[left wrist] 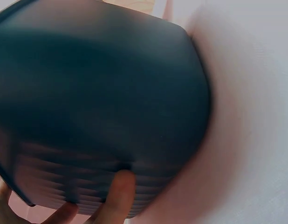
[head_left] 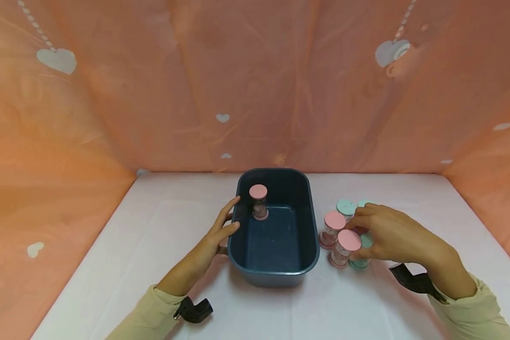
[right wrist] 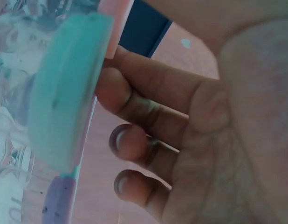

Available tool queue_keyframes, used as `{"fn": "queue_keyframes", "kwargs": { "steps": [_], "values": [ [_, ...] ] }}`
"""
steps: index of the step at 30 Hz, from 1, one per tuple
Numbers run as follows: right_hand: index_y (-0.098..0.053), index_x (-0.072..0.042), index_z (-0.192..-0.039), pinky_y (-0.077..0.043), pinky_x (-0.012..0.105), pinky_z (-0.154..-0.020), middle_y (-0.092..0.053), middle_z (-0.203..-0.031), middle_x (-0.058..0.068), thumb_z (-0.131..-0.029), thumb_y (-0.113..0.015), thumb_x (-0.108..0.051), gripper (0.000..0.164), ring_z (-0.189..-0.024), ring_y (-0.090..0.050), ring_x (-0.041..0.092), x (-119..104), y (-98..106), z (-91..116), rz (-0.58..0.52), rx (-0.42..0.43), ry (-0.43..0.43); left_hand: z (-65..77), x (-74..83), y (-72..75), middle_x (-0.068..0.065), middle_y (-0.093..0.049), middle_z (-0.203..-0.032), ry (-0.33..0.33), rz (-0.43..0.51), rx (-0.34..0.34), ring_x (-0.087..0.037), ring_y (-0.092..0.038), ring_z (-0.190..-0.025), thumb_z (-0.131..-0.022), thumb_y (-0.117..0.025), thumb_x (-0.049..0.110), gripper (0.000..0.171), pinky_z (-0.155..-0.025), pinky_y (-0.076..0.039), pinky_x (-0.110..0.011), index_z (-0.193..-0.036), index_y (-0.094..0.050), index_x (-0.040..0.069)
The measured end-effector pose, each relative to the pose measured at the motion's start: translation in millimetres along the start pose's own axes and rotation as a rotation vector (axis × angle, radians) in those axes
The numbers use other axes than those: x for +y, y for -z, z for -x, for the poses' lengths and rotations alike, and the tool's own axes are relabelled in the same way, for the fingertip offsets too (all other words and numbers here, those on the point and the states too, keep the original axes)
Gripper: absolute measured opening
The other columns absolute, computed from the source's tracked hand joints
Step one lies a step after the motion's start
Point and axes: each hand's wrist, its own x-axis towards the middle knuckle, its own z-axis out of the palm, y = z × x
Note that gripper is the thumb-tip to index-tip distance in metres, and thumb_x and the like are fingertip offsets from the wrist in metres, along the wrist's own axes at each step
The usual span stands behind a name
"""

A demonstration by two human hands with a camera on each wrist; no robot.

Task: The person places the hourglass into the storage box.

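Note:
A dark blue bin (head_left: 273, 273) stands on the white surface in the head view. Inside it, by the left wall, a pink-capped sand timer (head_left: 259, 202) is upright. My left hand (head_left: 212, 238) rests on the bin's left side with fairly straight fingers; in the left wrist view its fingertips (left wrist: 120, 191) touch the ribbed outer wall. Right of the bin, my right hand (head_left: 386, 233) has thumb and fingers about the nearer pink-capped sand timer (head_left: 349, 241). Another pink-capped timer (head_left: 335, 221) stands beside it. In the right wrist view, the curled fingers (right wrist: 130, 140) show, the thumb hidden.
Green-capped timers (head_left: 346, 207) stand close behind and beside the pink ones, partly covered by the right hand. A purple cap (right wrist: 58, 200) shows in the right wrist view. An orange sheet (head_left: 272, 94) with pale hearts hangs behind the white tabletop (head_left: 174, 208) and along both sides.

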Motion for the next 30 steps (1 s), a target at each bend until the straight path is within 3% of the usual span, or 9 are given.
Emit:
{"fn": "queue_keyframes", "kwargs": {
  "steps": [9, 21, 30],
  "values": [
    [-0.074, -0.032, -0.092, -0.044, 0.023, -0.068, -0.053, -0.083, -0.025, -0.063, -0.088, -0.053, 0.038, -0.078, -0.046, -0.003, -1.4, -4.8, -1.2, 0.003, 0.035, 0.002, -2.9, 0.7, 2.9, -0.012, -0.013, -0.16, -0.01, 0.016, -0.019, -0.046, -0.025, -0.144, -0.1, -0.037, 0.043, 0.058, -0.093, -0.045, -0.059, -0.154, -0.016, 0.049],
    [-0.074, -0.031, -0.093, -0.045, 0.027, -0.07, -0.053, -0.084, -0.023, -0.065, -0.088, -0.048, 0.036, -0.078, -0.047, -0.001, -3.6, -2.2, 1.2, 0.043, 0.021, -0.021, -2.0, -0.8, 1.4, -0.012, -0.014, -0.159, -0.025, 0.033, -0.027, -0.045, -0.026, -0.143, -0.1, -0.037, 0.041, 0.057, -0.091, -0.047, -0.053, -0.153, -0.017, 0.049],
    [-0.074, -0.03, -0.09, -0.044, 0.025, -0.067, -0.05, -0.081, -0.023, -0.064, -0.087, -0.045, 0.034, -0.076, -0.045, -0.001, -4.9, -1.0, 1.6, 0.071, 0.067, 0.011, -2.4, -0.7, 1.3, -0.011, -0.014, -0.158, -0.029, 0.02, -0.017, -0.045, -0.027, -0.142, -0.1, -0.038, 0.043, 0.057, -0.091, -0.046, -0.053, -0.153, -0.018, 0.05]
  ]
}}
